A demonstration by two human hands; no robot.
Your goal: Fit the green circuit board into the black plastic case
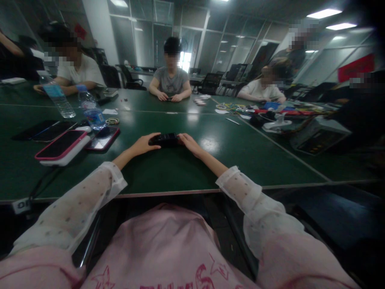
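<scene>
A small black device [167,139] is held between my two hands, just above or on the green table [168,172] in front of me. My left hand [144,145] grips its left end, with the thumb along the near side and the fingers on the far side. At the right end, the fingers of my right hand [188,143] are closed together against the device. The details on its dark surface are too small to make out.
To the left are a pink-edged phone [63,145] on a white object, another phone [104,139] and two plastic bottles [59,96] [92,108]. A metal box [320,135], a white stand [277,123] and tangled cables [233,107] lie right. Several people sit around the table.
</scene>
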